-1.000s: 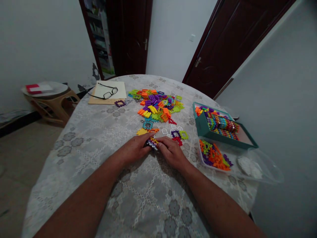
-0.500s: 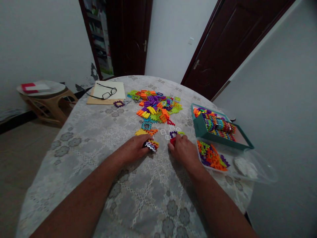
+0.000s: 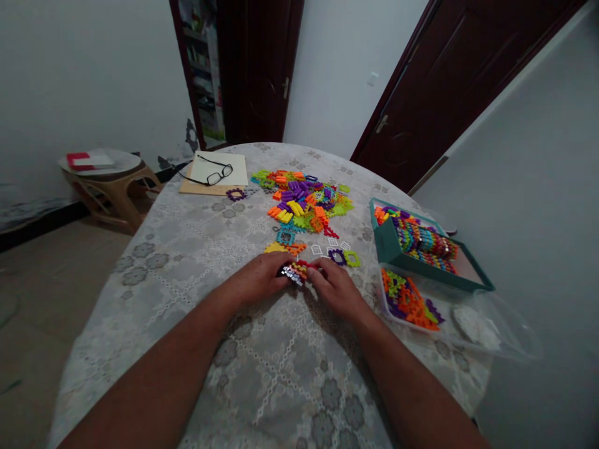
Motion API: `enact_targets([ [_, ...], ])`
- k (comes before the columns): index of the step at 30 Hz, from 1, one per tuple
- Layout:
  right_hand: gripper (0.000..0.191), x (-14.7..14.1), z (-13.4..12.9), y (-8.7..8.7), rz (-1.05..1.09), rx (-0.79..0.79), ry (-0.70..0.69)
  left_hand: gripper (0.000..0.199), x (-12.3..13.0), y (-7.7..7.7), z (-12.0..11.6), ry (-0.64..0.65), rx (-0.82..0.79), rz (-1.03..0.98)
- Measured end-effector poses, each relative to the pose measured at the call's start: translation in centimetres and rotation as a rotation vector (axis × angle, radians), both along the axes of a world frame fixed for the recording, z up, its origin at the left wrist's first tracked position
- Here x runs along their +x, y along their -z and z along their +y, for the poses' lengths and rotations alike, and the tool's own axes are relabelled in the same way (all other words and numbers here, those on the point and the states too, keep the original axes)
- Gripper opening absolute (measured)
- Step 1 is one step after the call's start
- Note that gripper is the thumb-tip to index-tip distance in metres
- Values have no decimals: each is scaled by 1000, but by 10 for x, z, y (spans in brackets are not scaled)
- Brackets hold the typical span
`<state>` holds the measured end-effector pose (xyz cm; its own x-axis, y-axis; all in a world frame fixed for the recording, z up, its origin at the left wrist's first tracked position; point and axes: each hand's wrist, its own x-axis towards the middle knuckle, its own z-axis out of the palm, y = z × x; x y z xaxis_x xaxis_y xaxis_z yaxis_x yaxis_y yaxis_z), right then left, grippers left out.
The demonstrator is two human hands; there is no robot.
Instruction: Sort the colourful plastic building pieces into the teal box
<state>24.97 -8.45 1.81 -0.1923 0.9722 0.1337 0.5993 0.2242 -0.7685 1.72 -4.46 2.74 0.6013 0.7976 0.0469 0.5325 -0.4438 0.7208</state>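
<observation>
My left hand (image 3: 264, 276) is closed round a small assembly of interlocking plastic pieces (image 3: 296, 273), silvery in front with yellow and orange rows behind. From the other side my right hand (image 3: 334, 287) pinches a red plastic piece (image 3: 304, 264), which meets the assembly's right end; whether the two are joined I cannot tell. Just beyond the hands lie a yellow piece (image 3: 275, 247), an orange piece (image 3: 296, 249), a purple frame piece (image 3: 336, 256) and a lime frame piece (image 3: 352, 259). White grid pieces (image 3: 317, 250) are beside them.
A heap of coloured pieces (image 3: 299, 199) covers the table's middle. On the right stand a teal box (image 3: 390, 245) with a built cylinder (image 3: 423, 240) and a clear plastic tub (image 3: 382, 299) of pieces. Glasses (image 3: 214, 178) rest on paper at the back left, near a stool (image 3: 116, 193).
My right hand has moved left, carrying the red piece from beside the purple frame piece to the assembly in my left hand. The lime frame piece is now uncovered. The view has shifted slightly.
</observation>
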Motion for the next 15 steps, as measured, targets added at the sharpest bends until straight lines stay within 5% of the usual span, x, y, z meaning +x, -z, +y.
enact_targets([
  [6,27,-1,-3,2,173,-59,-91,27,0,5,0,-15,39,-37],
  [10,28,-7,-7,2,101,-8,-146,22,-2,5,0,-18,43,5],
  [15,47,-12,-10,5,-5,75,-119,40,-2,6,0,-23,47,-8],
])
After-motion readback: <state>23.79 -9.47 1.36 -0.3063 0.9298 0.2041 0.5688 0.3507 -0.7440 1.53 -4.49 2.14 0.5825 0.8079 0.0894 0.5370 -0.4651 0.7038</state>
